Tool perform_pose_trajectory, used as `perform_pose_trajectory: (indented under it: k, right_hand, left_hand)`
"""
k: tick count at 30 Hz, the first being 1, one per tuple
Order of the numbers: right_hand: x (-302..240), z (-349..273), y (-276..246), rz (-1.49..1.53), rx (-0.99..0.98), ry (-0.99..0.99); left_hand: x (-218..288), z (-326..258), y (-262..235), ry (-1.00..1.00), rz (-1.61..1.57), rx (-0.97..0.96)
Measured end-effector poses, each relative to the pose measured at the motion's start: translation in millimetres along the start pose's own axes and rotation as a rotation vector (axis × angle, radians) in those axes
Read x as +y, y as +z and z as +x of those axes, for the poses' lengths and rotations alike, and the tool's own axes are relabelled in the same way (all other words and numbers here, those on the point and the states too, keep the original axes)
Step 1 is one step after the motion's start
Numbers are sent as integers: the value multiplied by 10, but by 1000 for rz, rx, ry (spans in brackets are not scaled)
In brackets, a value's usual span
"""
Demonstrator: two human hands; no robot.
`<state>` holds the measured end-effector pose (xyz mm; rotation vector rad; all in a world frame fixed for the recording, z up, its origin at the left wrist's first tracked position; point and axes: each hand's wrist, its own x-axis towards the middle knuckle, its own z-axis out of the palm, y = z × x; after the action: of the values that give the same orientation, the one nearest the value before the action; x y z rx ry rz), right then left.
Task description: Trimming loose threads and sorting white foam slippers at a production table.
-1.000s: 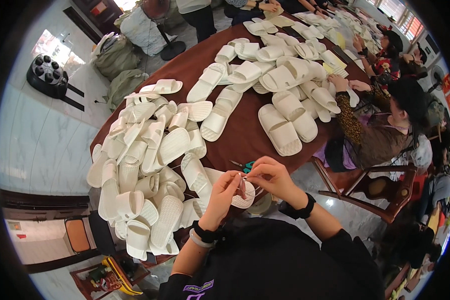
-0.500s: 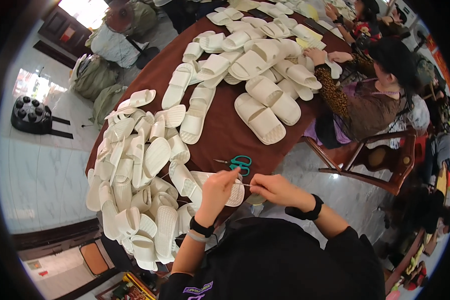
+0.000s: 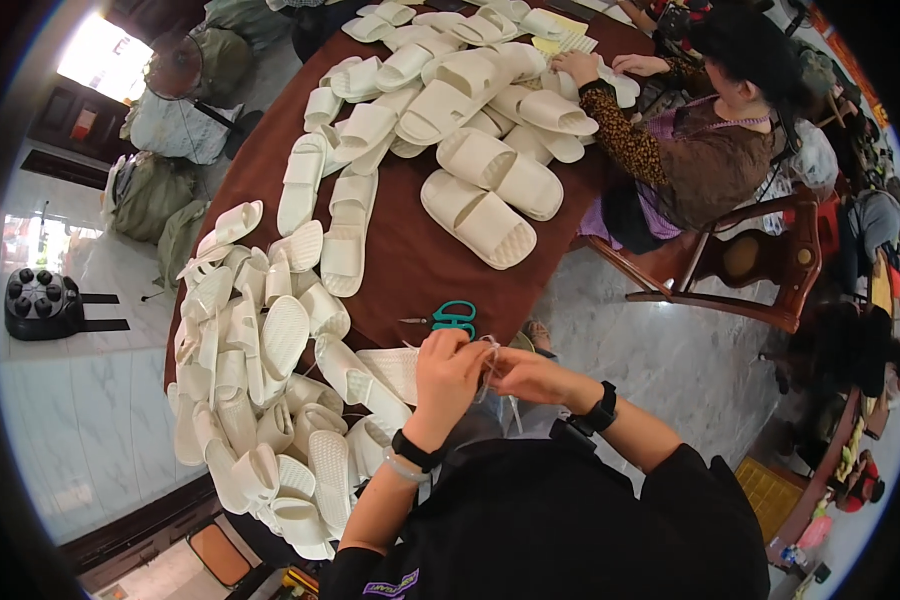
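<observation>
At the table's near edge, my left hand (image 3: 446, 382) and my right hand (image 3: 532, 378) are close together, fingertips pinched. A thin, clear plastic strand (image 3: 490, 366) runs looped between them, with a loose end hanging below; its exact kind is hard to make out. Just beyond my left hand lies a pair of scissors with teal handles (image 3: 454, 317), blades pointing left. Partly behind my left hand rests a cream slipper (image 3: 388, 372), sole up or flat, its far end hidden. Another slipper (image 3: 355, 372) lies beside it on the left.
A brown cloth (image 3: 400, 280) covers the table. Cream slippers (image 3: 280, 335) are heaped along its left edge, more (image 3: 490, 190) at the far side. A co-worker (image 3: 710, 150) handles slippers at the right, by a wooden chair (image 3: 750, 262). A fan (image 3: 175, 68) stands far left.
The view has shifted, moving the table leftward and up. My hands have drawn closer together, and the strand, earlier stretched taut between them, now forms a loop.
</observation>
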<state>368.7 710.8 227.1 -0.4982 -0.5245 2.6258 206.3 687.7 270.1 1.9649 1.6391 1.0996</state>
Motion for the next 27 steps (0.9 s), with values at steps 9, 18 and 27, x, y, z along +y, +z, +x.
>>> perform_pose_trajectory:
  k: [9,18,27]
  right_hand:
    - [294,-334,-1204,-157,356,120]
    - [2473,-44,-4148,-1836,572,166]
    - [2955,643,-4283,-978,1087,332]
  left_hand:
    - [-332,-322,225,-251,-501,-514]
    - [-836,-801,-450,-572,-141,-341]
    - [-892,-1346,-811,-860,-179,-230]
